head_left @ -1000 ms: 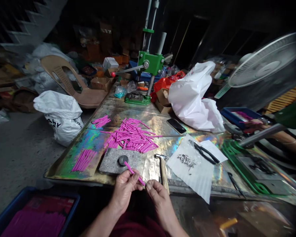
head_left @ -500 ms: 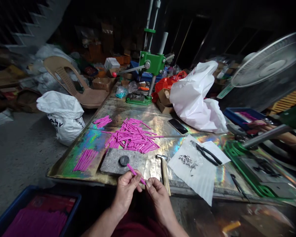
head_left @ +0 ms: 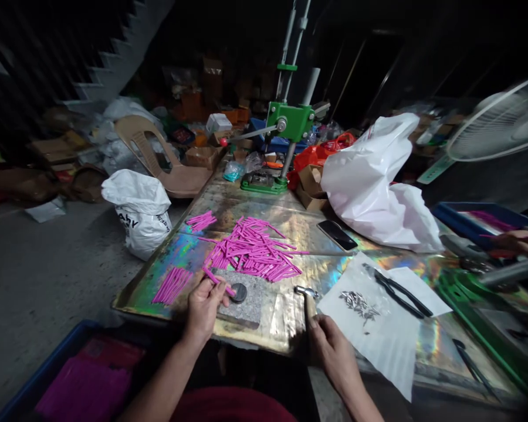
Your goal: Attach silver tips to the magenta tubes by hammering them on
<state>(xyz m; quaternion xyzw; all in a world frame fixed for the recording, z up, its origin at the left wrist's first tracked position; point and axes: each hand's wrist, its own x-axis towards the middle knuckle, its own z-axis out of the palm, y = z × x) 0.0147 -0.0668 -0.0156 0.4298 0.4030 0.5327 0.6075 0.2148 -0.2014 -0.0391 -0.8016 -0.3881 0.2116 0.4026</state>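
Observation:
My left hand (head_left: 205,308) pinches a pink stick (head_left: 215,276), whose right end lies against the round black disc (head_left: 238,292) on a grey stone block (head_left: 250,310). The fingers of my right hand (head_left: 334,346) close round the wooden handle of a small hammer (head_left: 307,291) lying right of the block; its lower handle is hidden by the hand. Behind the block spreads a heap of loose pink sticks (head_left: 255,249). A neat row of pink sticks (head_left: 172,285) lies left of my left hand, and a smaller bunch (head_left: 201,221) farther back.
Small pointed metal pieces (head_left: 358,306) and black-handled pliers (head_left: 398,292) lie on a white sheet (head_left: 391,351) at right. Beyond are a phone (head_left: 337,235), white bag (head_left: 374,181) and green press (head_left: 290,121). Another person's hand (head_left: 519,240) shows at far right.
My hands have parted. The left has carried the pink stick left and forward to the black disc; the right has let go of the stick and moved right onto the hammer handle. The view has shifted.

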